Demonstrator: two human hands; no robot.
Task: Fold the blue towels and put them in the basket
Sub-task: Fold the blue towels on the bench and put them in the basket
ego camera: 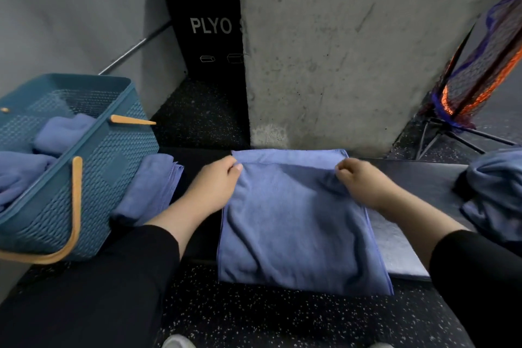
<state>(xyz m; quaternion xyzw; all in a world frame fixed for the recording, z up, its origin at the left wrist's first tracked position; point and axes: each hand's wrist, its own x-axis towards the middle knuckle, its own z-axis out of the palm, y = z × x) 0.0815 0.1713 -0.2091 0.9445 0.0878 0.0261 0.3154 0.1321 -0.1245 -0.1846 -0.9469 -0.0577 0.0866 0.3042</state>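
Here, mid-fold at frame centre, left hand (214, 186) and right hand (364, 181) pinch the soft blue cloth towel (296, 223) on the dark table (423, 175); next, probably another fold, then the teal woven plastic basket (118, 161) at left.

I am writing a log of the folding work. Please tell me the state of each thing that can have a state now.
Towel on the bench: partly folded, top edge pinched at both corners.
Left hand: pinching the towel's left corner.
Right hand: pinching the right corner.
Basket: upright, open, holds blue towels.
Towel beside the basket: folded, lying outside it.
Towels at right: crumpled, not folded.
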